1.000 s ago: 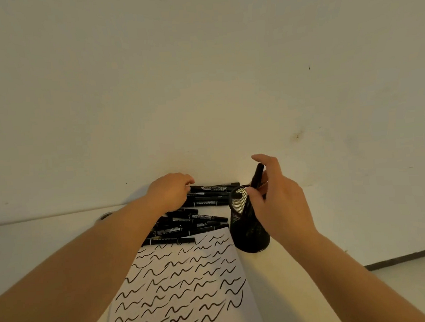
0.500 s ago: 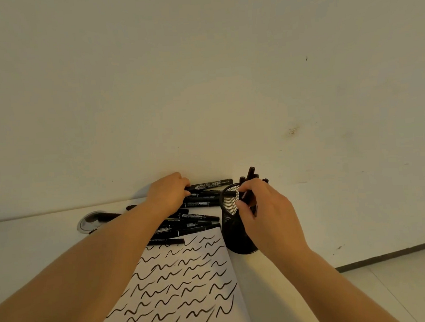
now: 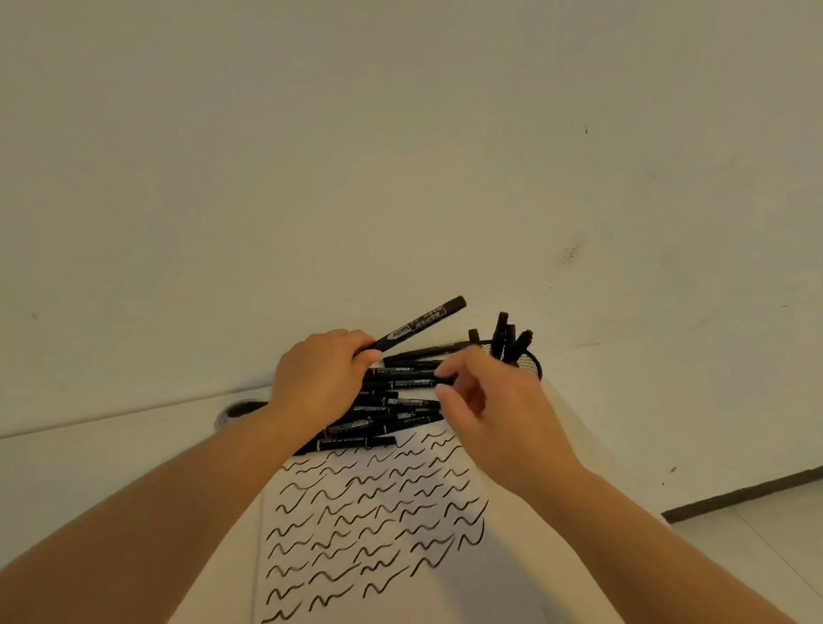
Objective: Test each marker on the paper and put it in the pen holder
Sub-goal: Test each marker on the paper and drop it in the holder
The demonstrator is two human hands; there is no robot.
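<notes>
Head view: left hand (image 3: 319, 379) grips a black labelled marker (image 3: 420, 324); right hand (image 3: 496, 405), fingers loosely curled, holds nothing. Uncapping carelessly could smear ink beyond the squiggle-covered white paper (image 3: 366, 534).

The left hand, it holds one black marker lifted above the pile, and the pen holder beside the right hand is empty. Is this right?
Not quite. In the head view the left hand holds one black marker above the pile, but the pen holder already has several markers standing in it.
</notes>
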